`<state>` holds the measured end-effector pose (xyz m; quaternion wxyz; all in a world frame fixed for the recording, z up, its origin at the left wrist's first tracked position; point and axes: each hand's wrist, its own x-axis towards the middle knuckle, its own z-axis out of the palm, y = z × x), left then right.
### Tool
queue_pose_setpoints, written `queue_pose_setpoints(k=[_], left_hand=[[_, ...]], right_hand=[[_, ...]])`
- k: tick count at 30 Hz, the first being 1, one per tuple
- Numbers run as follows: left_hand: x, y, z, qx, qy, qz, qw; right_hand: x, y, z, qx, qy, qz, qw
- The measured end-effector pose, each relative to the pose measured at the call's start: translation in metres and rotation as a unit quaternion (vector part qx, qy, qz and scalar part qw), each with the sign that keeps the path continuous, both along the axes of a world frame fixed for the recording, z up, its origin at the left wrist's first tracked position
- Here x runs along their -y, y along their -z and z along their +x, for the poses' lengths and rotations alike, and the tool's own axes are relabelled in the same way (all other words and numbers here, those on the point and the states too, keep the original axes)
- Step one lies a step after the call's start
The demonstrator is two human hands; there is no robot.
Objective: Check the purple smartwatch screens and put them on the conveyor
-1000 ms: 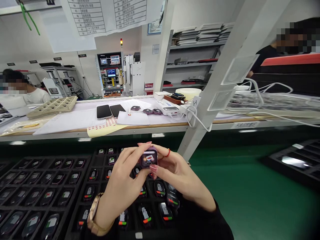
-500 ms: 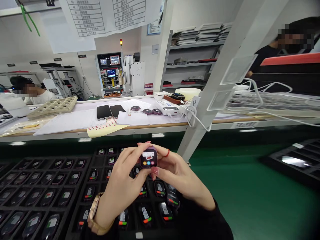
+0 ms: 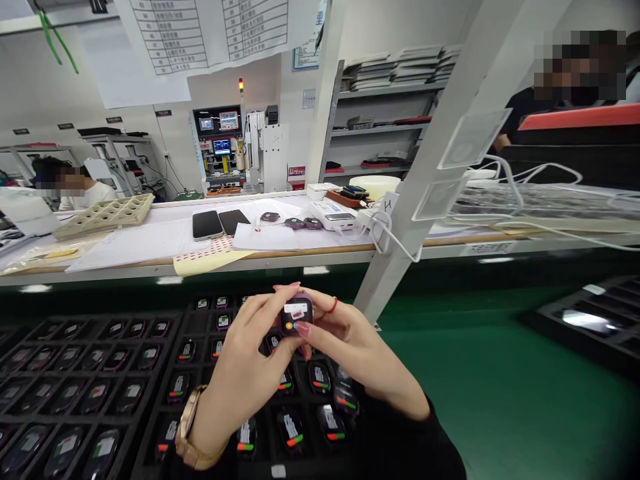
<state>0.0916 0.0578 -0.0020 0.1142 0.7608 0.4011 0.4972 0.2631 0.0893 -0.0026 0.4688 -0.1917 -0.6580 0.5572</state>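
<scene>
A small square smartwatch (image 3: 297,315) with a purple case and a lit screen is held up in front of me. My left hand (image 3: 250,360), with a gold wristwatch (image 3: 189,420) on its wrist, pinches the watch's left side. My right hand (image 3: 350,353), wearing a thin red bracelet, grips the right side, its thumb lying across the screen. Beneath both hands is a black compartment tray (image 3: 170,373) holding several similar watches with their screens lit.
A green conveyor surface (image 3: 480,373) runs to the right, with another black tray (image 3: 590,320) on it. Beyond stands a white bench (image 3: 280,257) with phones, papers and cables. A white post (image 3: 425,187) rises between. Co-workers sit at far left and far right.
My right thumb has slid further over the watch's screen, hiding more of it. The watch has turned slightly in my fingers, and the view has shifted a little.
</scene>
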Motion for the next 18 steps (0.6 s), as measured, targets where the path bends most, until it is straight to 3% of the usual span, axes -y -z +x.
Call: queue_pose_setpoints(k=[6, 18], left_hand=[[0.0, -0.002, 0.001, -0.005, -0.009, 0.008, 1.0], [-0.005, 0.0, 0.0, -0.017, -0.081, 0.017, 0.996]], right_hand=[[0.0, -0.002, -0.001, -0.015, 0.015, -0.01, 1.0], [-0.012, 0.001, -0.001, -0.045, -0.039, -0.019, 0.998]])
